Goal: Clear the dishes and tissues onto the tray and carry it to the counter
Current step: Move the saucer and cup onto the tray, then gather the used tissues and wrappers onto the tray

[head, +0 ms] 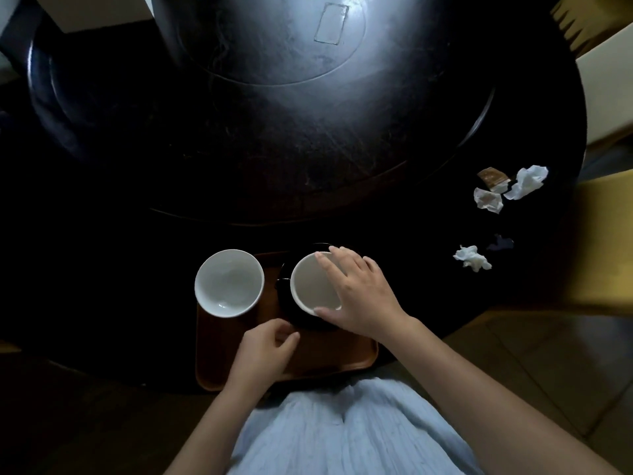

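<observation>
A brown tray [329,351] lies at the near edge of the dark round table [308,159]. On its left part stands an empty white bowl [228,283]. A second white bowl [310,286] sits on a dark plate [286,303] at the tray's far right. My right hand [356,293] grips this bowl's rim from the right, fingers over the far edge and thumb at the near edge. My left hand [265,351] hovers over the tray with fingers curled at the dark plate's near edge. Crumpled white tissues [525,181] and another tissue [472,258] lie on the table to the right.
A brown-stained tissue [488,199], a brown wrapper [491,178] and a dark scrap [500,242] lie among the tissues. A raised turntable [260,39] fills the table's middle. A yellow chair [606,241] stands at the right. My pale blue clothing shows below the tray.
</observation>
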